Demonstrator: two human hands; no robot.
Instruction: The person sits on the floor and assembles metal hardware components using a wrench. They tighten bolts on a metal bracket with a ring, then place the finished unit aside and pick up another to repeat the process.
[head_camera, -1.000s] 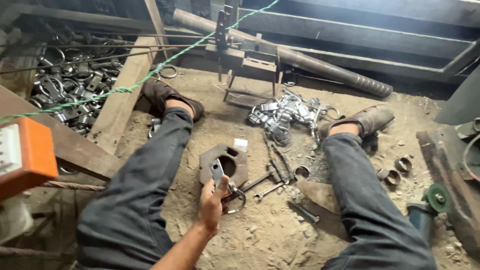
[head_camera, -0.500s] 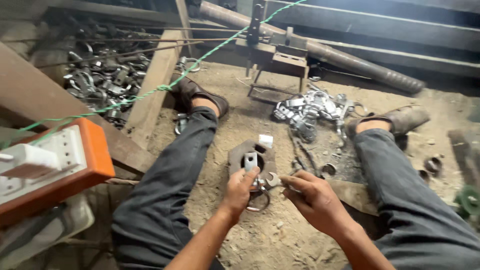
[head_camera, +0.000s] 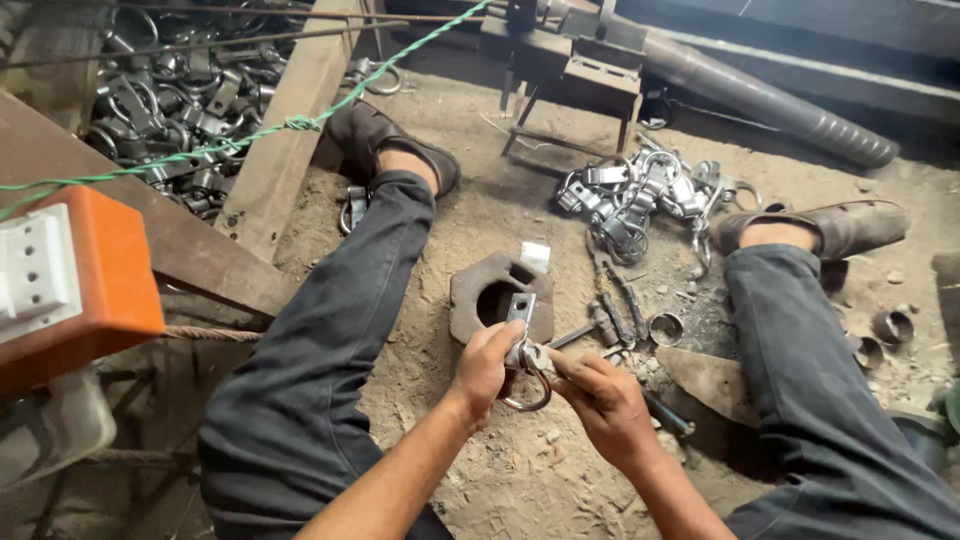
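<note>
At lower centre, the left hand (head_camera: 483, 366) and right hand (head_camera: 600, 400) both pinch a small metal clamp with a ring (head_camera: 525, 362) — stiff, probably light, perhaps slippery — best held by its flat body.

I see dark grey trousers (head_camera: 330, 330) and brown shoes (head_camera: 385, 135). The rope (head_camera: 240, 140) is green, the box (head_camera: 110, 270) orange, the clamp (head_camera: 522, 355) silver.

Dk grey trousers (head_camera: 310, 380), brown shoes (head_camera: 385, 135)

Metal clamp w/ ring (head_camera: 524, 365), upright, over rusty block's (head_camera: 470, 295) hole.
</note>
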